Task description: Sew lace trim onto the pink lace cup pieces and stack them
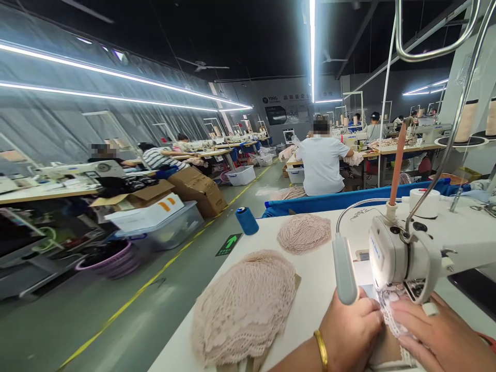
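A strip of pale lace (pixel 390 316) runs under the needle area of a white sewing machine (pixel 391 253), lit by the machine's lamp (pixel 345 271). My left hand (pixel 354 323), with a gold bangle on its wrist, is closed, its curled fingers at the lace's left edge. My right hand (pixel 437 330) lies over the lace from the right, fingers stretched out flat and thumb apart. The needle and presser foot are mostly hidden. To the left, a large pile of beige lace pieces (pixel 244 310) rests on the white table (pixel 310 289), with a smaller lace pile (pixel 304 234) behind.
A blue thread cone (pixel 247 221) stands at the table's left edge. Blue cloth (pixel 306 202) hangs along the far edge. A dark phone-like slab (pixel 475 292) lies at right. Beyond are a person in a white shirt (pixel 322 163), cardboard boxes (pixel 199 191) and a pink basket (pixel 112 261).
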Demonstrator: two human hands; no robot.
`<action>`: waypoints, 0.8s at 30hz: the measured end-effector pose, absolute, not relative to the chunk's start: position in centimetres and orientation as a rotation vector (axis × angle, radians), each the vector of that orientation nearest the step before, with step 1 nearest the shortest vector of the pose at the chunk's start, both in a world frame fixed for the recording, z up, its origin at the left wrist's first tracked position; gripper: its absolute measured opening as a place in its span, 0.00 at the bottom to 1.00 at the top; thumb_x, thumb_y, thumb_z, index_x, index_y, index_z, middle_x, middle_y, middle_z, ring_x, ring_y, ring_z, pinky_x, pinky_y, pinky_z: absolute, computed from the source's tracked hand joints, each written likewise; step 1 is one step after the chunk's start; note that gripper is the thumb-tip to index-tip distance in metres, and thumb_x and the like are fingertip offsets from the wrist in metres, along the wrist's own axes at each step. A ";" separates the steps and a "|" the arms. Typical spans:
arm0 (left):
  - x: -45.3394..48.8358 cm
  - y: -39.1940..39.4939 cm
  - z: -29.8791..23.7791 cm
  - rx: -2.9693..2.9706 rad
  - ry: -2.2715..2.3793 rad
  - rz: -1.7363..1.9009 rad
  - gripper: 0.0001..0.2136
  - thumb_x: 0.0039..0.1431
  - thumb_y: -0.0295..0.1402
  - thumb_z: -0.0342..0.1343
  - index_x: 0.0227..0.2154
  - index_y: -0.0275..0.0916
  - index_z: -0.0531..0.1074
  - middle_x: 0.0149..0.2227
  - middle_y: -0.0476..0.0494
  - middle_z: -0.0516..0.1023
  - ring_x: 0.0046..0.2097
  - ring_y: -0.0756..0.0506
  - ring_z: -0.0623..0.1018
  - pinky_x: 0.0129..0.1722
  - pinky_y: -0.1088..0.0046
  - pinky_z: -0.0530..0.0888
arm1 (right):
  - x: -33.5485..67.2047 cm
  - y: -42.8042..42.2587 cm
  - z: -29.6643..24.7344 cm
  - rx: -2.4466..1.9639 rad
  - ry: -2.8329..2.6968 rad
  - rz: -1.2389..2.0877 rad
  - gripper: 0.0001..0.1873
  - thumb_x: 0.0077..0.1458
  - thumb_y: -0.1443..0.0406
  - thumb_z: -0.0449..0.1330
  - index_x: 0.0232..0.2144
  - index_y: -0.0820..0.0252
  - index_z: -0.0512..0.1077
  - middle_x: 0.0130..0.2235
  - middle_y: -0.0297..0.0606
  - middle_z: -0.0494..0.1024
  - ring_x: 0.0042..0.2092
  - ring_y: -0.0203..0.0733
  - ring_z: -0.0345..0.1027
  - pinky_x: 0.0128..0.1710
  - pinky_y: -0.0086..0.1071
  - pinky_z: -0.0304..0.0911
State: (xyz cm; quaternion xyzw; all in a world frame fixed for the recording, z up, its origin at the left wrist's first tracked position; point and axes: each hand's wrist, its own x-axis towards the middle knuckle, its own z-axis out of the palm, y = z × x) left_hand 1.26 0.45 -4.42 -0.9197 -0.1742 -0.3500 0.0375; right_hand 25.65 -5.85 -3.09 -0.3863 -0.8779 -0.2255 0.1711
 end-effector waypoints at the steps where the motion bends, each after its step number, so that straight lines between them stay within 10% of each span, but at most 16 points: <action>1: 1.3 0.5 -4.2 -2.828 -0.554 -1.057 0.09 0.74 0.28 0.54 0.36 0.40 0.77 0.36 0.47 0.85 0.37 0.44 0.77 0.45 0.62 0.71 | 25.7 -5.8 -3.3 -1.120 -2.476 -0.633 0.11 0.60 0.63 0.66 0.46 0.55 0.81 0.41 0.36 0.89 0.32 0.47 0.78 0.31 0.37 0.73; 9: 1.0 0.5 -4.0 -2.876 -0.709 -1.023 0.06 0.71 0.27 0.56 0.41 0.41 0.79 0.42 0.49 0.86 0.43 0.43 0.81 0.56 0.57 0.73 | 25.7 -5.5 -3.8 -1.107 -2.411 -0.634 0.21 0.63 0.64 0.63 0.57 0.58 0.79 0.48 0.38 0.89 0.40 0.47 0.84 0.38 0.37 0.78; 17: 2.1 3.7 -4.8 -3.029 -1.232 -0.948 0.13 0.58 0.25 0.58 0.44 0.42 0.81 0.39 0.47 0.83 0.41 0.43 0.81 0.44 0.67 0.79 | 26.9 -5.3 -4.2 -1.076 -2.423 -0.558 0.20 0.67 0.61 0.62 0.59 0.54 0.79 0.54 0.37 0.88 0.46 0.47 0.85 0.42 0.36 0.80; 24: 2.2 4.9 -4.8 -2.902 -1.019 -0.861 0.09 0.51 0.31 0.65 0.37 0.41 0.80 0.56 0.33 0.77 0.52 0.30 0.76 0.52 0.45 0.75 | 27.2 -5.2 -4.6 -0.981 -2.368 -0.532 0.19 0.71 0.59 0.60 0.60 0.56 0.77 0.46 0.34 0.90 0.40 0.47 0.83 0.40 0.38 0.78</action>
